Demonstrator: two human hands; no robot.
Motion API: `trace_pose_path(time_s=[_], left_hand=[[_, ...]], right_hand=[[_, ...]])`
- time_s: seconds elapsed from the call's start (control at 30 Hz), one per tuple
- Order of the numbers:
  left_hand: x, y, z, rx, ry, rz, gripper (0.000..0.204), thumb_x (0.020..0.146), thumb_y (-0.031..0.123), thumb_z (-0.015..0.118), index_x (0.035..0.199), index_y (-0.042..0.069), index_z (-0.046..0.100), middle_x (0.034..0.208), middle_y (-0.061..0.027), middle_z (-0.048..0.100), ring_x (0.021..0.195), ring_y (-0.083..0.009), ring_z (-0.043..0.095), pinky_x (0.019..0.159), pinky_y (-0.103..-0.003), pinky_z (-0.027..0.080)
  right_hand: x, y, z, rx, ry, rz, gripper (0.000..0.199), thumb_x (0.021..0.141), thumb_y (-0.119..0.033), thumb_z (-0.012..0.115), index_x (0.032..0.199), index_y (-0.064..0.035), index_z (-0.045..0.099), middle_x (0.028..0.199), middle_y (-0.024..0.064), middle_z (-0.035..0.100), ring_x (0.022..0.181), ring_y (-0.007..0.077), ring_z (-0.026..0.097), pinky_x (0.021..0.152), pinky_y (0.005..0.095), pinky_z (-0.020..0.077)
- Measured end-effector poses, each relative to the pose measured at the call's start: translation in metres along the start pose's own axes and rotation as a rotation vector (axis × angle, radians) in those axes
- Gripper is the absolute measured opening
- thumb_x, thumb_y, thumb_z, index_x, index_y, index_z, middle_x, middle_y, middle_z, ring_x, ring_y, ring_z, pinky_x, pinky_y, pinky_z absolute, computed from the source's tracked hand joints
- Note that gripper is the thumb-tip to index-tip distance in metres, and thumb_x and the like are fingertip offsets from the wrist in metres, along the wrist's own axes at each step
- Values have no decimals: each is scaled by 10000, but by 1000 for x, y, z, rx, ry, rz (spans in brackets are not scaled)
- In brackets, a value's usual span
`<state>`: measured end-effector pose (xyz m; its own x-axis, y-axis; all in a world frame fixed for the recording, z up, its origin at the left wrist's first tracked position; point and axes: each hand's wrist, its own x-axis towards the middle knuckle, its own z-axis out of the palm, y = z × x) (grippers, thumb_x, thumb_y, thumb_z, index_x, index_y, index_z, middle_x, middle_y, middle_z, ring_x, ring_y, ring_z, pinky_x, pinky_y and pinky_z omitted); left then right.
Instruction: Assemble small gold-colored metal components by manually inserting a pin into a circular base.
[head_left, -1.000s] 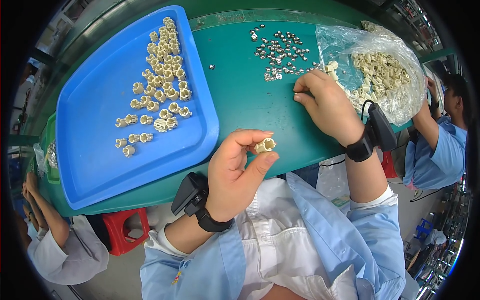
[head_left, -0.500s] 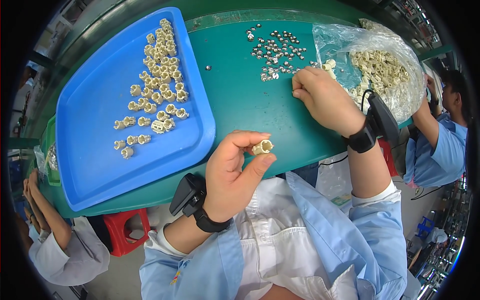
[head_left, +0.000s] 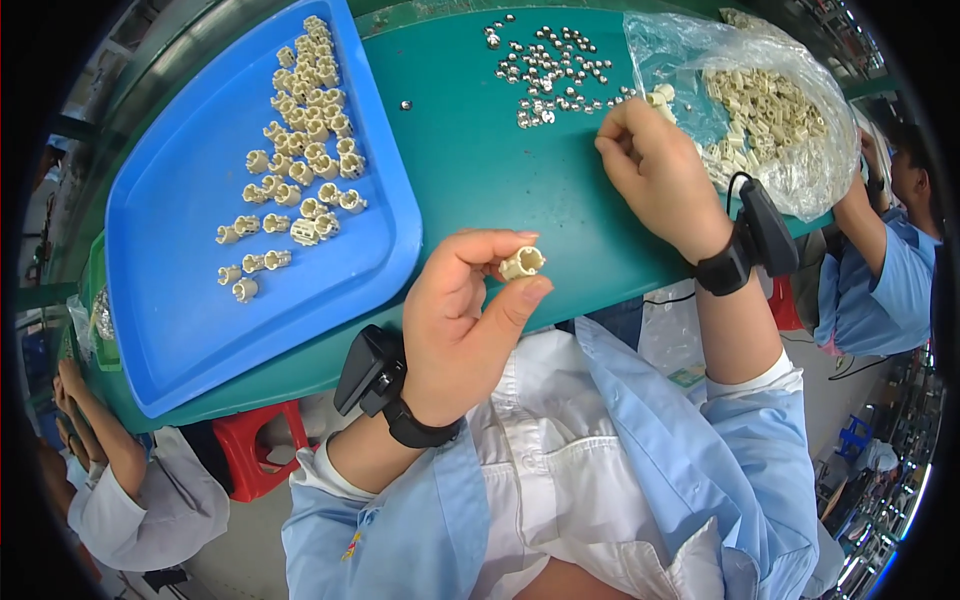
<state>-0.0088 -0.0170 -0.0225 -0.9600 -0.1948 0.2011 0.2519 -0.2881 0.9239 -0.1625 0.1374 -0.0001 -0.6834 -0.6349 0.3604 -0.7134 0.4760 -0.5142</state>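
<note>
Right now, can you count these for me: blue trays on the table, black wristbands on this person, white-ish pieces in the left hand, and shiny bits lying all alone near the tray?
Blue tray: 1
Black wristbands: 2
Cream piece in left hand: 1
Lone shiny bit: 1
Total: 5

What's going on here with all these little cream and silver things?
A person's left hand is pinching one hollow cream piece between thumb and fingers. The right hand is curled near small silver pieces scattered on the green table and a clear plastic bag with lots of cream parts in it; I can't tell whether it holds anything. On the left, a blue tray holds many more cream pieces.
</note>
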Motion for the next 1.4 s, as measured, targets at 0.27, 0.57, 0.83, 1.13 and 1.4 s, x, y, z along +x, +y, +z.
trace_pose_path(time_s=[0.27, 0.57, 0.83, 1.13, 1.4], left_hand=[[0, 0, 2, 18, 16, -4, 277, 800, 57, 594, 1040, 1, 470, 922, -58, 548, 856, -112, 507, 776, -235, 391], [0, -1, 5, -73, 51, 30, 291, 809, 89, 592, 1046, 3, 447, 910, -69, 558, 852, -135, 530, 775, -248, 411], [1, 1, 4, -68, 59, -6, 253, 830, 126, 569, 1018, 12, 444, 892, -76, 558, 832, -149, 538, 776, -266, 421], [2, -2, 6, -60, 70, 40, 256, 859, 169, 527, 1036, 12, 428, 887, -79, 558, 823, -149, 537, 767, -269, 424], [1, -3, 1, -162, 4, 38, 218, 872, 81, 493, 1048, -4, 399, 963, -78, 533, 885, -105, 517, 803, -227, 406]], right_hand=[[-3, 4, -1, 29, 70, -53, 136, 743, -6, 570, 878, -17, 578, 781, 102, 575, 683, 200, 573, 603, 276, 453], [-7, -3, -6, 175, 20, -21, 94, 744, -24, 597, 837, -17, 611, 761, 64, 582, 663, 155, 563, 594, 251, 449], [-13, -26, -15, 595, -115, 217, 102, 796, -42, 580, 892, -11, 598, 801, 20, 589, 712, 66, 540, 629, 195, 433], [-15, -55, -15, 971, -315, 312, 119, 834, -29, 537, 937, 27, 556, 852, 42, 576, 781, 77, 546, 686, 195, 442], [-13, -67, -11, 895, -347, 214, 119, 823, 5, 538, 934, 46, 550, 852, 51, 584, 797, 87, 554, 699, 196, 448]])
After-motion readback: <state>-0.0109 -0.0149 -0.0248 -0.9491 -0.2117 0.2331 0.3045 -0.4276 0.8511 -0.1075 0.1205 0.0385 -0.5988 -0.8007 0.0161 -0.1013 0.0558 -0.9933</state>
